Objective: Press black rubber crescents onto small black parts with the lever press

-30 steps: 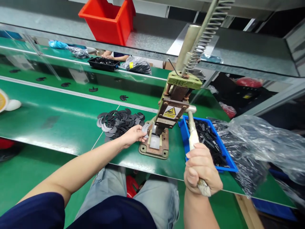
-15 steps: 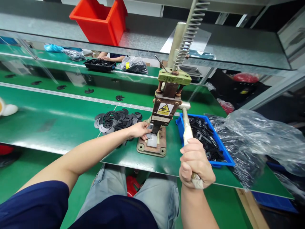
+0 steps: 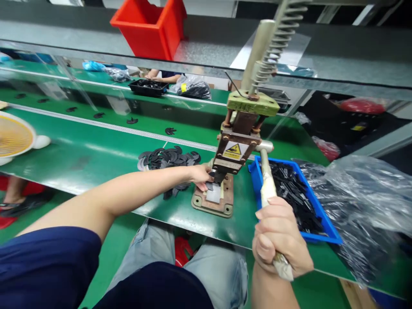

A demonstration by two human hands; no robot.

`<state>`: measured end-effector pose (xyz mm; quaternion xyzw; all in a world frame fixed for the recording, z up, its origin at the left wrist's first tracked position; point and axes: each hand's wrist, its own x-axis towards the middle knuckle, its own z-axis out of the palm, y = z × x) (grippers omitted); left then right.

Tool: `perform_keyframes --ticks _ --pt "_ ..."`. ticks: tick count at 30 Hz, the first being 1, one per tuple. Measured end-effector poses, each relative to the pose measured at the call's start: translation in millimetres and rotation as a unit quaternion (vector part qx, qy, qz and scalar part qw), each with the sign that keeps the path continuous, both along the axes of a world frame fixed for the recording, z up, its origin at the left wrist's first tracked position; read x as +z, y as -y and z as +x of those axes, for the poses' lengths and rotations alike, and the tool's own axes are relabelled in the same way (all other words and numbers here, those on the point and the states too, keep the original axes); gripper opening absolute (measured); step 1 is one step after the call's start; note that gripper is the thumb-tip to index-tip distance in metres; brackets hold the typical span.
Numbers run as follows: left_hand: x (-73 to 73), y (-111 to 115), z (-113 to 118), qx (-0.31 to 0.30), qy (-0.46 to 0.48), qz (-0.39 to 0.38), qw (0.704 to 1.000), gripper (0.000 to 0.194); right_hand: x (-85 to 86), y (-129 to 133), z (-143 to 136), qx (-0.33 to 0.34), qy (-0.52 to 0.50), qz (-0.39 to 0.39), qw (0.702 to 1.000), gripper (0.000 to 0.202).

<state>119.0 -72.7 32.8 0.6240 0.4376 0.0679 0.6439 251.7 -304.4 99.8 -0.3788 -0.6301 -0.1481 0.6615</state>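
My left hand (image 3: 202,175) is closed on a dark curved piece (image 3: 210,185) at the base of a hand press. Its fingers are right beside the press head (image 3: 232,150), which bears a yellow warning label. Under the head lies a bright metal plate (image 3: 213,195) on the press base (image 3: 210,209). Wrapped round the tape-covered lever (image 3: 267,184) of the press is my right hand (image 3: 281,238), with the lever pointing down toward me. A pile of dark curved pieces (image 3: 170,158) lies left of the press, partly behind my left forearm.
Right of the press stands a blue tray (image 3: 322,237) of black parts, with clear plastic bags (image 3: 370,193) beyond. A red bin (image 3: 151,32) sits on the overhead shelf. Curved pieces (image 3: 131,121) lie spaced along the green belt. Across it, another person's hands (image 3: 154,77) are near a black tray (image 3: 141,89).
The view has shifted, so the scene lies farther right and a round fan shows more at the left. Both hands keep their holds; the lever stays lowered.
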Motion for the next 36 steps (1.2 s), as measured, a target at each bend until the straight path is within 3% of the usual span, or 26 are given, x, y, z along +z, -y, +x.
perform_keyframes --ticks 2,4,7,9,12,15,17,20,24,27,32,36 --pt "5.6 10 -4 -0.052 -0.055 0.099 0.992 0.022 0.7 0 1 -0.005 -0.004 -0.008 1.000 0.031" --pt "8.5 21 -12 -0.087 -0.053 0.194 0.976 0.023 0.7 0 2 -0.012 -0.008 -0.009 1.000 0.031" --pt "6.5 32 -34 -0.107 0.006 0.223 0.969 0.028 0.8 0 3 -0.015 -0.007 -0.006 1.000 0.029" --pt "3.5 26 -58 -0.107 0.043 0.235 0.965 0.029 1.3 0 2 -0.019 -0.008 -0.008 1.000 0.029" --pt "1.6 -10 -105 -0.037 0.016 0.330 0.943 0.027 2.1 -3 0 -0.030 -0.011 -0.004 0.999 0.033" --pt "3.1 -71 -159 0.081 -0.131 0.420 0.895 0.022 1.9 -9 -1 -0.035 -0.018 0.030 0.999 0.040" --pt "3.7 -112 -190 0.126 -0.238 0.425 0.864 0.025 1.2 -14 0 -0.034 -0.017 0.057 0.998 0.043" --pt "1.5 -157 -216 0.117 -0.354 0.382 0.846 0.036 -0.4 -18 1 -0.037 -0.020 0.079 0.996 0.047" --pt "-5.9 -184 -211 0.071 -0.408 0.338 0.845 0.057 0.0 -19 2 -0.040 -0.012 0.084 0.996 0.045" --pt "-10.5 -192 -196 0.063 -0.423 0.314 0.848 0.060 3.2 -18 -1 -0.049 -0.006 0.081 0.996 0.045" --pt "-7.1 -194 -188 0.072 -0.370 0.293 0.879 0.032 3.7 -15 -3 -0.065 -0.026 0.048 0.996 0.046" --pt "3.8 -180 -195 0.090 -0.310 0.309 0.895 0.015 -0.4 -14 -3 -0.062 -0.033 0.054 0.996 0.046"
